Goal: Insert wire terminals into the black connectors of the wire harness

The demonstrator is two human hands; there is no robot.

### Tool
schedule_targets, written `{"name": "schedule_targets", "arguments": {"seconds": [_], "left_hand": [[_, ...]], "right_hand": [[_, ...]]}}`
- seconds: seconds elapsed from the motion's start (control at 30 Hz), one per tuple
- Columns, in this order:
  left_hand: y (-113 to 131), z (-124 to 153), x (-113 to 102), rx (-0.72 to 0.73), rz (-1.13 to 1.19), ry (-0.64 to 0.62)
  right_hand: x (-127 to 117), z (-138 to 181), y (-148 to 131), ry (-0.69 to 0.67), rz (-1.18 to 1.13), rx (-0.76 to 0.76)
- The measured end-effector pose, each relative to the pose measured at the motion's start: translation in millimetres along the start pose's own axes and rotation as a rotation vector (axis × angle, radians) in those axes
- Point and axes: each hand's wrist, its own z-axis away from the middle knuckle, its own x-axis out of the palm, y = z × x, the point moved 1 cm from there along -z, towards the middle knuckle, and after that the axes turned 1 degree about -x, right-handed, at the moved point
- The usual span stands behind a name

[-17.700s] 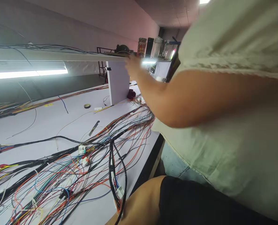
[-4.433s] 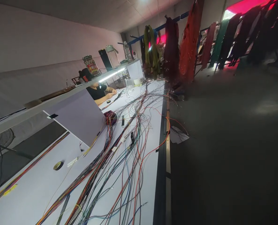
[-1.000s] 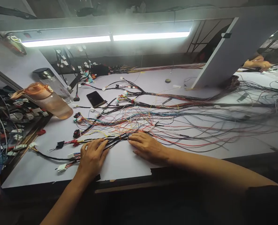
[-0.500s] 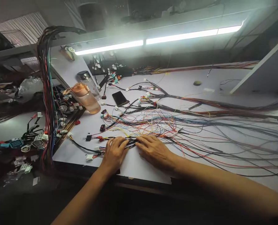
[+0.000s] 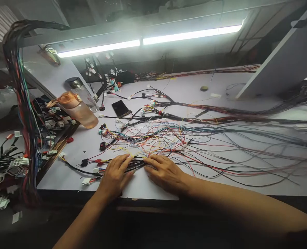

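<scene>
Across a bundle of black-sleeved wires [image 5: 135,164] near the table's front edge lies my left hand [image 5: 115,174]. Its fingers are stretched over the wires and its thumb stands apart. My right hand [image 5: 166,173] is closed on the same bundle a little further right, fingers bent together over it. White connectors [image 5: 86,181], a black connector [image 5: 84,162] and a red connector [image 5: 98,162] stick out to the left of my left hand. Loose coloured wires [image 5: 163,133] spread behind both hands and run off to the right. The wires under my palms are hidden.
An orange-lidded bottle [image 5: 77,110] leans beside a clear bottle [image 5: 83,93] at the left. A phone [image 5: 121,108] lies behind the wires, and a roll of tape [image 5: 204,88] further back. A thick hanging cable bundle [image 5: 21,103] drops past the table's left edge.
The camera view has shifted, so most things sit further left. My left thumb is spread further from its fingers. Both hands remain at the wire bundle.
</scene>
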Motion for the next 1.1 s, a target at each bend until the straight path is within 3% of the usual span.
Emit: {"name": "schedule_targets", "arguments": {"seconds": [0.23,0.8,0.9,1.0,1.1], "left_hand": [[-4.4,-11.5,4.1,0.036,-0.138,-0.075],[2.7,-9.1,-1.5,-0.019,-0.130,-0.028],[-13.8,-10.8,-15.6,-0.108,-0.124,0.060],[-45.8,-11.6,-32.2,-0.287,-0.188,0.142],[-81.5,-13.4,-40.3,-0.463,-0.232,0.003]], "right_hand": [[0.1,-0.1,4.0,0.012,-0.049,0.013],[-0.2,1.4,3.0,0.000,-0.043,0.021],[0.4,2.0,3.3,-0.003,-0.044,0.017],[-0.1,2.6,3.4,-0.004,-0.044,0.017],[-1.7,2.0,2.3,-0.004,-0.038,0.019]]}}
